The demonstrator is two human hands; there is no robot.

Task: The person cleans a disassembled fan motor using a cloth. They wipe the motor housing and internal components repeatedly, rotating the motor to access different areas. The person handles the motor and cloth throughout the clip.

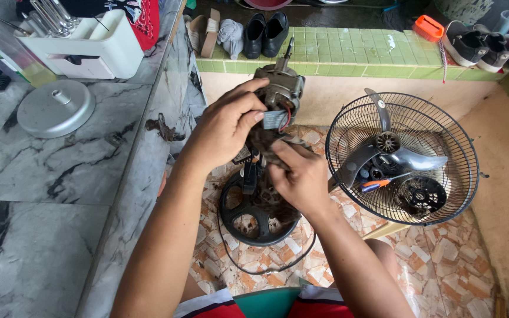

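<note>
Gripping the fan motor (279, 88) up top, the left hand (226, 126) is holding it in the air over the tiled floor, while the right hand (301, 176) is clenching a dirty rag (266, 141) against its underside. Below them, the black round base (254, 215) is sitting on the floor; beside it, a fan guard (443, 200) is cradling blades (407, 158) and a screwdriver (375, 185). Marble counter (60, 176) is running along the left.
</note>
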